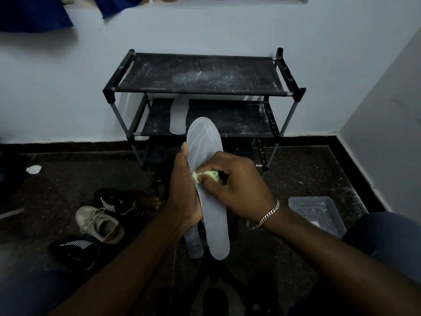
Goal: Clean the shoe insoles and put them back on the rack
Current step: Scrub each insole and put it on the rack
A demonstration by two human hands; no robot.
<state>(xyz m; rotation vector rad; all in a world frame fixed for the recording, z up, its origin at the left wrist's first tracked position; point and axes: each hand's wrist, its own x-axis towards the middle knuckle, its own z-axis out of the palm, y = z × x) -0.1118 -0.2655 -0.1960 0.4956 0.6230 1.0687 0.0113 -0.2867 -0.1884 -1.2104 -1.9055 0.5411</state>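
Gripped by the left hand (184,195), an insole (204,142) is wiped with cloth (213,174) pinched by the right hand (241,185); a second insole (178,117) is racked beyond the fingers (211,184).

One wide-angle head-worn camera is looking forward and down; it is sitting close over the left hand (183,195) and right hand (239,188); it is facing the rack (200,76) farther off.

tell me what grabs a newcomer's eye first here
Dead centre, a long pale grey shoe insole is gripped by the left hand while the right hand presses a crumpled pale green cloth against it. Behind stands a dusty black fabric-shelved shoe rack, a second pale insole on its middle shelf.
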